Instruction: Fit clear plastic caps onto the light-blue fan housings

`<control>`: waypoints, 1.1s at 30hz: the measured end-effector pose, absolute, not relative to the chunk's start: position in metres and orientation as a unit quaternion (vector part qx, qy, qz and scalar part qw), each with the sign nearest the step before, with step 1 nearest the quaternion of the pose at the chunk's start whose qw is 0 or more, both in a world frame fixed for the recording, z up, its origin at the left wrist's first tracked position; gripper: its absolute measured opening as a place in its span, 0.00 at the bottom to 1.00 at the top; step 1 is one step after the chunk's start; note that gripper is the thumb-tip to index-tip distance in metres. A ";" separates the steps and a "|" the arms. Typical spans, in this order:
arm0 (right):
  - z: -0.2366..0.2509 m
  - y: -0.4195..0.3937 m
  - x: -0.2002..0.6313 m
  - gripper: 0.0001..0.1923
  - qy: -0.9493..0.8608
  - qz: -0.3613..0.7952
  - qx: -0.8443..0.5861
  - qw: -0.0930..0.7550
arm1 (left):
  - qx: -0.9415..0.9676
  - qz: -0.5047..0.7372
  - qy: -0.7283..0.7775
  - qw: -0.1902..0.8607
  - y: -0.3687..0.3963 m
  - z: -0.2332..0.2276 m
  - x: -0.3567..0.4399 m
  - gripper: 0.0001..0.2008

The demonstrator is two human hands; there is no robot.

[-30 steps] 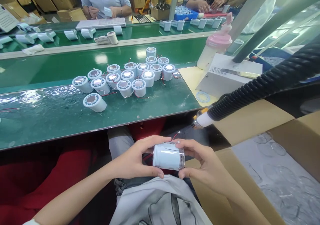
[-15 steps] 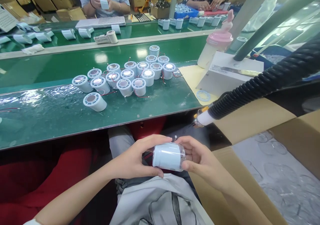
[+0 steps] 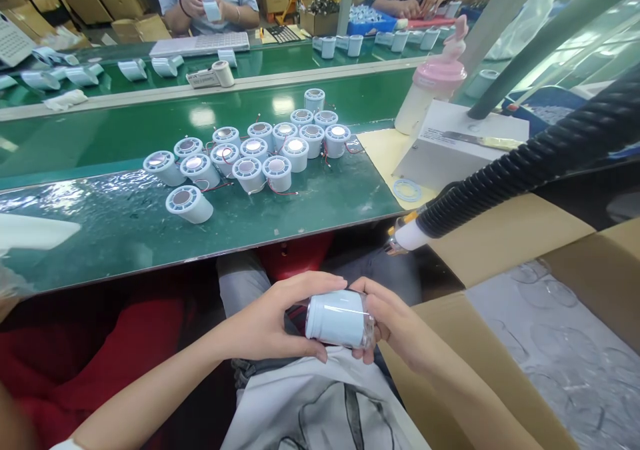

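Observation:
In front of my lap I hold a light-blue plastic cylinder [image 3: 334, 318] on its side, with a clear plastic cover [image 3: 369, 323] around it. My left hand [image 3: 270, 317] is closed on its left end, thumb below and fingers over the top. My right hand [image 3: 397, 320] grips the clear right end, its fingers wrapped partly behind and under. On the green bench ahead stands a cluster of similar light-blue cup-shaped housings [image 3: 190, 205], with round discs in their tops and thin red and white wires.
A black corrugated hose [image 3: 500, 177] with a white nozzle [image 3: 411, 235] hangs to the right. Below it, a cardboard box [image 3: 450, 323] holds clear plastic covers [image 3: 565, 343]. A pink-capped bottle [image 3: 435, 87] stands beside a lamp base [image 3: 450, 147]. Two co-workers sit opposite.
My right hand has shifted, its fingers now curling over and under the clear end. The cylinder has dropped slightly. A white object and a blurred hand have appeared at the left edge.

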State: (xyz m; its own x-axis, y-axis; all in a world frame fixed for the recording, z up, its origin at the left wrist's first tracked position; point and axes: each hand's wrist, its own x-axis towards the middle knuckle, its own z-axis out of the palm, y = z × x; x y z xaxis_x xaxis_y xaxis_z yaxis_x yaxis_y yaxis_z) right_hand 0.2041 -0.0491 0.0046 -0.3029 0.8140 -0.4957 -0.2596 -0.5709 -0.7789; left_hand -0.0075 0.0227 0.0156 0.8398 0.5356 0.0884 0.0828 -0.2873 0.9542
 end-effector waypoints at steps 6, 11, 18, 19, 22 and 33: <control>0.004 -0.049 0.198 0.31 -0.228 0.789 -0.458 0.340 | 0.779 0.209 0.170 0.566 0.024 0.012 -0.007 0.44; 0.003 -0.050 0.199 0.33 -0.179 0.836 -0.429 0.291 | 0.763 0.213 0.175 0.584 0.024 0.008 -0.007 0.43; 0.006 -0.048 0.197 0.44 -0.145 0.859 -0.424 0.248 | 0.751 0.205 0.206 0.593 0.019 0.013 -0.005 0.33; 0.005 -0.049 0.196 0.45 -0.158 0.856 -0.426 0.248 | 0.741 0.201 0.214 0.604 0.018 0.014 -0.005 0.31; 0.000 -0.055 0.195 0.38 -0.241 0.798 -0.466 0.296 | 0.681 0.194 0.242 0.663 0.015 0.018 -0.004 0.29; -0.005 -0.067 0.214 0.23 -0.665 0.422 -0.448 0.424 | 0.570 0.167 0.275 0.756 0.014 0.023 -0.001 0.32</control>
